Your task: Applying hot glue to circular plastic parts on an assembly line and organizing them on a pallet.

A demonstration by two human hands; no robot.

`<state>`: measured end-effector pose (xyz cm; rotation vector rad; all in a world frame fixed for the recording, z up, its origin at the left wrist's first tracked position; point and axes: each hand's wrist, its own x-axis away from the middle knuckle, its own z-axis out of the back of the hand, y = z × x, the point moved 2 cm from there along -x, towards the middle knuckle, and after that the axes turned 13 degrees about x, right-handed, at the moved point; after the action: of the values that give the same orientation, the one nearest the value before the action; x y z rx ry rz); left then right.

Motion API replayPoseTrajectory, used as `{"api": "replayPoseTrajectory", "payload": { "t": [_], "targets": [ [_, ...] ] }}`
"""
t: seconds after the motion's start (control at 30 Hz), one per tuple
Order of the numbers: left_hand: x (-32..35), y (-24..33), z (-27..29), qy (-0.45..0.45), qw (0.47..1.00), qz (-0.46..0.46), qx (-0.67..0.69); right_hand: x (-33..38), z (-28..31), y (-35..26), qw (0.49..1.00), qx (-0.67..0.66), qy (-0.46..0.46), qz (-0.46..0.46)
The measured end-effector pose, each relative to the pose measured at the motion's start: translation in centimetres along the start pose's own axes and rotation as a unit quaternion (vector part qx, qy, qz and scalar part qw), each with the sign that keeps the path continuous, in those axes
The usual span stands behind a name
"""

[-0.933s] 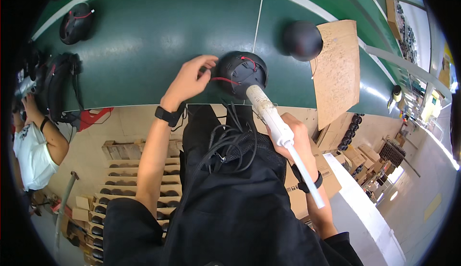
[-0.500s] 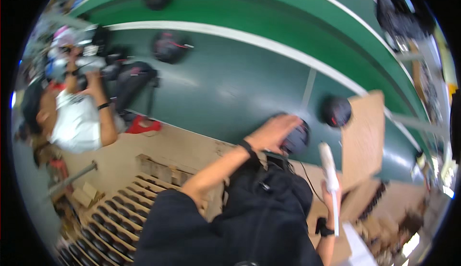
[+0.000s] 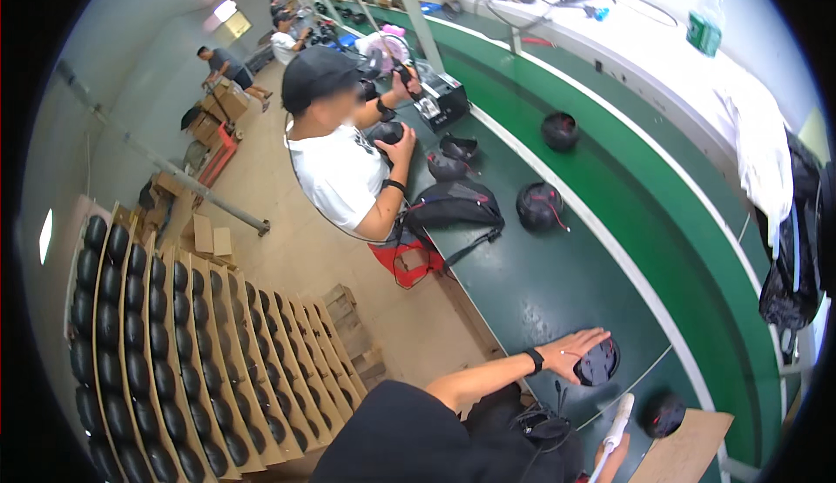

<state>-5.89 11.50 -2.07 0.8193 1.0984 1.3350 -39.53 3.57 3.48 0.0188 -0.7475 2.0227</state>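
Note:
My left hand (image 3: 570,352) lies with its fingers stretched across the edge of a round black helmet (image 3: 601,364) on the green work table (image 3: 522,304). The helmet's dark inside, with bits of red, partly shows. Low in the view, my right hand (image 3: 615,455) is closed round a white wand-like tool (image 3: 620,422) that points up and away from me; its exact kind is unclear. Another black helmet (image 3: 664,415) with red marks sits to the right of the tool, beside a brown cardboard sheet (image 3: 688,448).
A green conveyor belt (image 3: 610,174) runs behind the table, carrying a black helmet (image 3: 560,131). Further left are a helmet with a red strap (image 3: 540,206), a black backpack (image 3: 453,206) and a co-worker (image 3: 340,165) handling a black shell. A rack of black shells (image 3: 200,352) fills the lower left.
The view has swung to the left, bringing the co-worker and rack further in. My left hand stays at the helmet, and the white tool remains in my right hand.

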Motion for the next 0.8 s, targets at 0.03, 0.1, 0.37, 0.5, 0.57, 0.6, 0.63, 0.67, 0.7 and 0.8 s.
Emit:
{"api": "replayPoseTrajectory", "payload": {
  "t": [0.03,0.1,0.37,0.5,0.57,0.6,0.63,0.67,0.7,0.8],
  "targets": [
    [0.0,0.0,-0.2,0.0,1.0,0.021,0.01,-0.5,0.2,-1.3,0.999,0.027,0.002,0.027],
    [0.1,0.2,-0.6,0.026,0.999,0.034,0.009,-0.3,0.8,-3.3,0.994,0.083,0.007,0.067],
    [5.1,-2.2,6.1,0.227,0.963,0.142,-0.031,-6.3,-6.0,0.9,0.982,0.126,0.059,0.126],
    [6.4,-2.8,8.1,0.266,0.954,0.133,-0.05,-10.5,-7.5,-4.5,0.972,0.178,0.085,0.125],
    [5.2,-2.4,7.8,0.255,0.957,0.132,-0.044,-12.6,-8.4,-4.0,0.976,0.183,0.095,0.071],
    [5.3,-3.0,7.7,0.264,0.953,0.143,-0.028,-12.9,-8.1,-4.7,0.976,0.191,0.101,0.037],
    [4.8,-3.1,7.2,0.256,0.954,0.149,-0.038,-13.1,-7.6,-4.6,0.973,0.216,0.078,0.005],
    [4.2,-3.1,7.0,0.252,0.954,0.154,-0.051,-13.2,-7.2,-4.2,0.974,0.219,0.057,-0.017],
    [4.3,-3.2,6.8,0.245,0.957,0.153,-0.029,-12.7,-6.5,-4.3,0.973,0.225,0.045,-0.016],
    [4.4,-3.2,6.5,0.234,0.959,0.156,-0.024,-10.5,-4.7,-4.0,0.978,0.205,0.041,-0.003]
  ]
}}
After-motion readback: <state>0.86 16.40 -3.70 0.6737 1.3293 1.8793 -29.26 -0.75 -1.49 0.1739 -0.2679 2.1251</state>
